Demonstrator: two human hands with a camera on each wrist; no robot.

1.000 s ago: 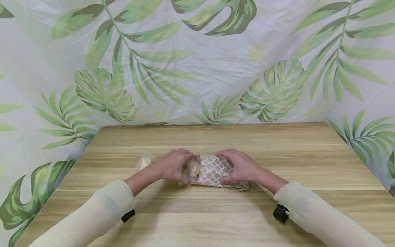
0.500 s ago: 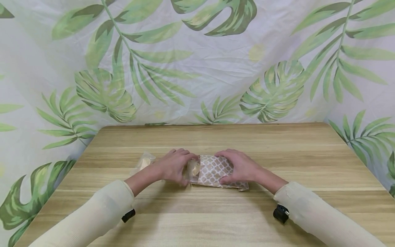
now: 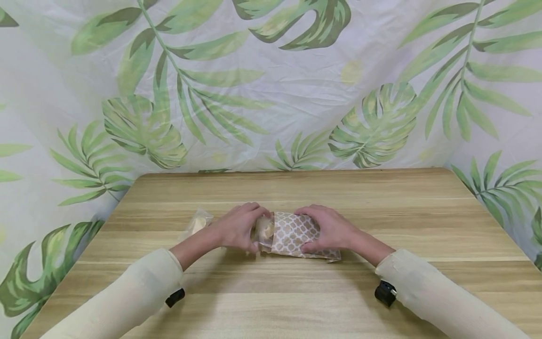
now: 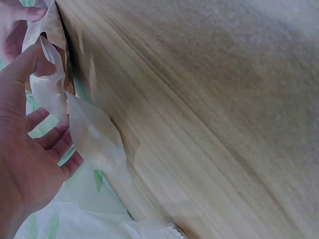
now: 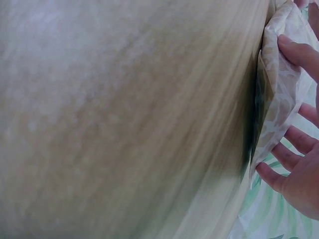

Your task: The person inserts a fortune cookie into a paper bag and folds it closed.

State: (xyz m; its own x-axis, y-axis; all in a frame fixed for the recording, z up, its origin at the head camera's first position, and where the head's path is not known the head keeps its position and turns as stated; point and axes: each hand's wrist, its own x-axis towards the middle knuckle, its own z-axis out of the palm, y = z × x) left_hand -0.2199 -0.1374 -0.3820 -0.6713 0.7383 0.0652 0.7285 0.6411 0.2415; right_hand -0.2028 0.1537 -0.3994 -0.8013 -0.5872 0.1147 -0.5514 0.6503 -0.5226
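A paper bag (image 3: 292, 235) with a tan and white lattice pattern lies on its side on the table. From its left end sticks a clear plastic packet (image 3: 266, 231) with something pale yellow inside. My left hand (image 3: 238, 228) holds this packet, its thumb curled over the plastic in the left wrist view, where a further clear wrapped piece (image 4: 97, 137) hangs below. Around the bag's right part, my right hand (image 3: 332, 230) grips with thumb in front and fingers behind. How far the packet reaches into the bag is hidden.
Another clear packet (image 3: 199, 222) with pale contents lies behind my left wrist. The wooden table (image 3: 279, 306) runs back to a leaf-printed cloth (image 3: 296, 94). A black device (image 3: 386, 293) sits under my right cuff, another (image 3: 175, 297) under the left.
The left fingers and thumb shift slightly on the packet, and its pale contents look moved a little to the left. The right hand and the paper bag stay in place.
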